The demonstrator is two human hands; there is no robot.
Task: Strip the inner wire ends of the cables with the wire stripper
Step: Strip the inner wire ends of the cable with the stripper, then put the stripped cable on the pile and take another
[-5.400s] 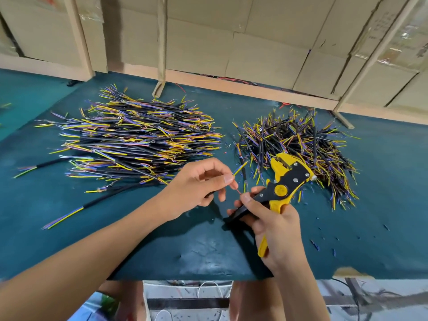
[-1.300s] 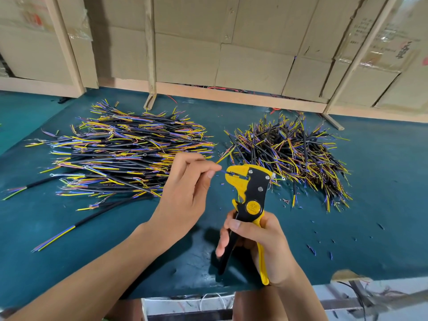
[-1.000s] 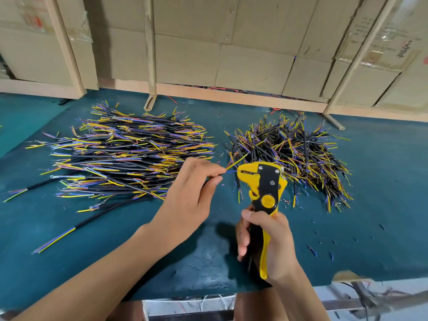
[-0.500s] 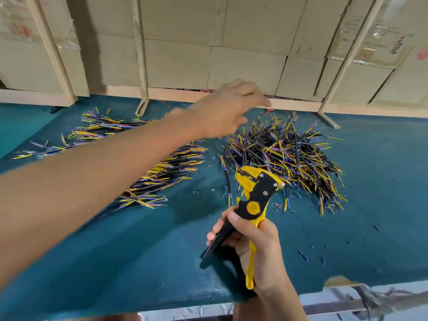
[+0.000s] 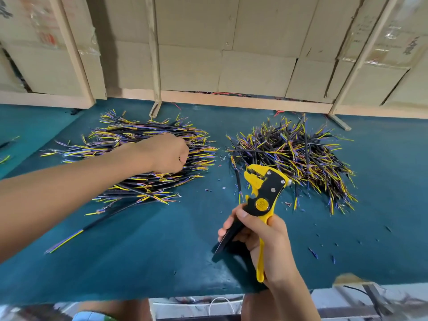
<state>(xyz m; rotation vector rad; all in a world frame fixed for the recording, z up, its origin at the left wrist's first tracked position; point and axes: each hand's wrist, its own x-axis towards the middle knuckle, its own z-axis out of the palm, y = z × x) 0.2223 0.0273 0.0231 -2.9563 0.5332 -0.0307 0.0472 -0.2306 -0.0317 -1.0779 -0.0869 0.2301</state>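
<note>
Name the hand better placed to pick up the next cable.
Left. The left hand is on the left cable pile; the right hand grips the wire stripper.

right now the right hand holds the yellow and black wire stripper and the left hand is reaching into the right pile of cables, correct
Not quite. The head view shows the left hand reaching into the left pile of black cables with yellow and purple ends, not the right pile. The right hand does hold the yellow and black wire stripper.
</note>
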